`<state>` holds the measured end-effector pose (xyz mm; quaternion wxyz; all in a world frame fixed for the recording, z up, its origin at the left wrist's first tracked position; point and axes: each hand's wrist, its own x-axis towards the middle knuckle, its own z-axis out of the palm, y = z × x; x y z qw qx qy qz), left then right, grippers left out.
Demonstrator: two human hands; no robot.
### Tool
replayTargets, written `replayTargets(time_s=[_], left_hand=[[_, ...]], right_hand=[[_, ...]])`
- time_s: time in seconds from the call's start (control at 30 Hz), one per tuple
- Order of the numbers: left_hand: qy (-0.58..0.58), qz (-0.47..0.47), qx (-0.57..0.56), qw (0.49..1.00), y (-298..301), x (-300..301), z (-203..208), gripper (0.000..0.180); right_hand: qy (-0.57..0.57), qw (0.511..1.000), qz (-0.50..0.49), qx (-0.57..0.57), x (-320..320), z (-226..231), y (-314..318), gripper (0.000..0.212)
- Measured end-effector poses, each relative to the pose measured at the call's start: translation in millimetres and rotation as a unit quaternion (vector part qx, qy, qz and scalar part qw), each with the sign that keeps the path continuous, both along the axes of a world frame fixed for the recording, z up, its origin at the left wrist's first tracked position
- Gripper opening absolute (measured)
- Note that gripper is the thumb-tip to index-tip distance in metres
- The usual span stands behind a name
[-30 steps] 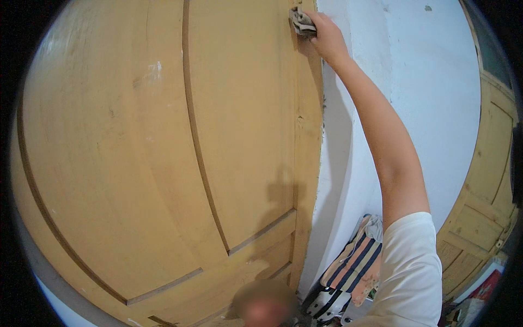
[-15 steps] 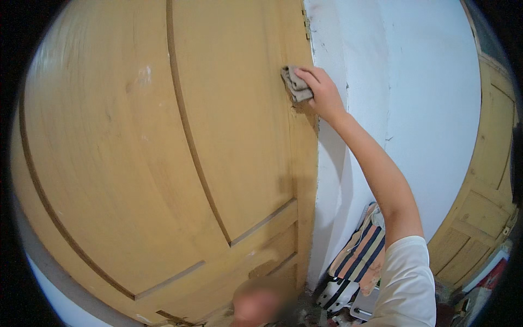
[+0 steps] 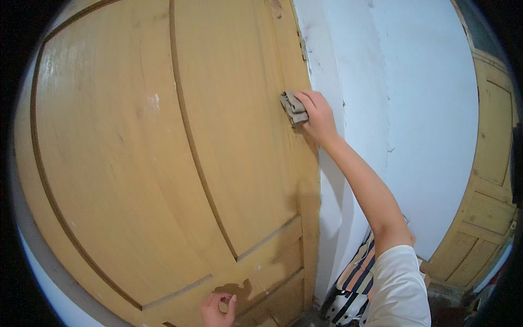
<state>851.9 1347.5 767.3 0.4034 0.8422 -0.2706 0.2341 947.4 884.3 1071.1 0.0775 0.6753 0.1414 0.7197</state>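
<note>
Sliding down the door (image 3: 239,125), our right hand (image 3: 320,115) is bringing gripped cloth (image 3: 295,108) lower; our left hand (image 3: 214,315), seemingly open and empty, is appearing.

floor (image 3: 444,298): greyish, lower right; striped fabric (image 3: 358,271) above black-and-white item (image 3: 344,308); floor contact unclear

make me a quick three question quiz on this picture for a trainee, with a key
1. True or false: the right hand holds a folded grey cloth at the yellow-brown door.
2. Where is the left hand? A: touching the cloth; B: low, near the picture's bottom edge; C: out of view.
3. Fill in: the fabric low beside the white sleeve has a ____ pattern.

Key: 1 true; 2 B; 3 striped.
</note>
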Motion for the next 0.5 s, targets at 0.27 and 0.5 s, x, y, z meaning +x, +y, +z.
replayTargets(time_s=[0.27,0.5], left_hand=[[0.029,-0.013,-0.032,0.999,-7.5,-0.1,5.2,0.024],[0.112,0.043,-0.039,0.992,-15.3,14.7,-9.6,0.03]], right_hand=[[-0.089,0.995,-0.046,-0.003,12.8,81.0,5.7,0.053],[-0.154,0.985,-0.076,-0.01,26.0,158.6,1.7,0.051]])
